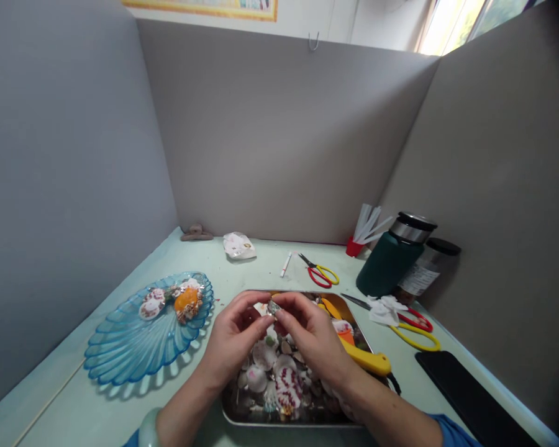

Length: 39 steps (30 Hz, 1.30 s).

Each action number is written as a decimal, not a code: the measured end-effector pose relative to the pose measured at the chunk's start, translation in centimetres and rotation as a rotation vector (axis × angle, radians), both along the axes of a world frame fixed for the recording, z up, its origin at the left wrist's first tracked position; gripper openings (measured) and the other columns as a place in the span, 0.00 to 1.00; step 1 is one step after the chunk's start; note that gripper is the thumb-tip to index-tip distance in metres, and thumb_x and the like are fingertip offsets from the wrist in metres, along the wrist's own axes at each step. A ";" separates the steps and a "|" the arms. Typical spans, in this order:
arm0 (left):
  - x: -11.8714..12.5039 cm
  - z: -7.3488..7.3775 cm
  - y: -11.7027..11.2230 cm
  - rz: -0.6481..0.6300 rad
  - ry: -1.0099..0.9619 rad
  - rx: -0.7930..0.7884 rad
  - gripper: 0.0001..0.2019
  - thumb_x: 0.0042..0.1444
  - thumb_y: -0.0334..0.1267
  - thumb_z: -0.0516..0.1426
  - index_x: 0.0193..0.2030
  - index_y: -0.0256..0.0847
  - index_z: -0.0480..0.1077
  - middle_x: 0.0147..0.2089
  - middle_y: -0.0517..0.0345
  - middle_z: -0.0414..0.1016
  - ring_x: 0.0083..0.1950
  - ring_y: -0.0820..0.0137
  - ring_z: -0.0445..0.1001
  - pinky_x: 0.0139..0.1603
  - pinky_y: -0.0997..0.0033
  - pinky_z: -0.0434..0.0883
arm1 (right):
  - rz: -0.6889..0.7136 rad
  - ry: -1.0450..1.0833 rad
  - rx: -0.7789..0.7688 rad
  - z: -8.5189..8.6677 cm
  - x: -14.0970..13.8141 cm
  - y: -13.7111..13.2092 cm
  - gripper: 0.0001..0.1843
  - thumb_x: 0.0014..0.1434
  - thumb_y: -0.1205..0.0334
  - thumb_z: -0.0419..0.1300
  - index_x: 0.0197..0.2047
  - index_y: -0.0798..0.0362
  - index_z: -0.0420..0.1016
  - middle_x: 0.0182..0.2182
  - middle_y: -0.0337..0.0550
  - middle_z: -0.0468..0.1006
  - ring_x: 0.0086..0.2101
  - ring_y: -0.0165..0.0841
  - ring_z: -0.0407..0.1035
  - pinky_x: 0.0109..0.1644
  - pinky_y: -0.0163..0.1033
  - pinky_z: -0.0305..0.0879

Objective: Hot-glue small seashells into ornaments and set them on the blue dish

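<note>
My left hand (240,332) and my right hand (310,329) meet above a metal tray (298,425). Between the fingertips of both is a small, shiny grey piece (273,307), perhaps a shell; its exact kind is too small to make out. Below them the tray is filled with loose seashells (264,355), among them a white and dark red decorated shell (289,388). A yellow tool with a black cord, apparently a glue gun (368,359), lies over the tray's right side, partly hidden by my right hand.
At left is a blue shell-shaped dish (135,341) with decorated shell pieces (187,301). Small scissors (321,273) and larger scissors (414,335) lie beyond and right. A green bottle (391,261), a jar (422,273), a red cup of white sticks (354,247) and a black phone (466,391) line the right.
</note>
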State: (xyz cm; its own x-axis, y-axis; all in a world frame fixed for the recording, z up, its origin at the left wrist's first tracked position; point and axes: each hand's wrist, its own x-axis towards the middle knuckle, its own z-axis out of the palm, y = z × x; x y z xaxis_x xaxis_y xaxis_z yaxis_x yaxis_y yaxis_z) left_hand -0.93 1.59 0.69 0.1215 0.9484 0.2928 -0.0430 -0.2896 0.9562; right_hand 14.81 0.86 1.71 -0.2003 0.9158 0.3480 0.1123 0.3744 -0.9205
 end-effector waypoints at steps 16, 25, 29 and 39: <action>-0.2 0.2 -0.1 -0.017 0.061 0.069 0.13 0.52 0.35 0.60 0.46 0.46 0.76 0.51 0.52 0.69 0.35 0.72 0.71 0.34 0.74 0.70 | 0.041 0.173 -0.194 0.7 -0.1 0.3 0.08 0.55 0.63 0.60 0.38 0.55 0.75 0.28 0.37 0.76 0.27 0.27 0.69 0.32 0.33 0.67; 0.0 0.2 -0.1 -0.078 -0.038 0.039 0.14 0.53 0.34 0.60 0.47 0.45 0.75 0.53 0.52 0.67 0.32 0.75 0.71 0.31 0.75 0.71 | 0.106 0.207 -0.223 1.2 -0.2 0.2 0.09 0.54 0.63 0.60 0.40 0.55 0.72 0.30 0.37 0.74 0.27 0.27 0.68 0.32 0.32 0.66; 0.0 0.2 -0.1 -0.107 -0.108 -0.022 0.14 0.52 0.34 0.61 0.46 0.44 0.75 0.52 0.53 0.69 0.31 0.75 0.72 0.31 0.75 0.71 | 0.120 0.225 -0.209 1.4 -0.2 0.2 0.10 0.53 0.63 0.61 0.40 0.56 0.71 0.32 0.38 0.74 0.28 0.27 0.68 0.33 0.32 0.65; -0.3 -0.5 0.4 -0.240 -0.278 -0.231 0.18 0.51 0.35 0.62 0.50 0.39 0.71 0.31 0.56 0.77 0.30 0.72 0.74 0.33 0.74 0.71 | 0.086 0.145 -0.196 1.0 0.0 0.2 0.09 0.57 0.62 0.59 0.42 0.55 0.73 0.30 0.39 0.76 0.30 0.29 0.70 0.35 0.34 0.65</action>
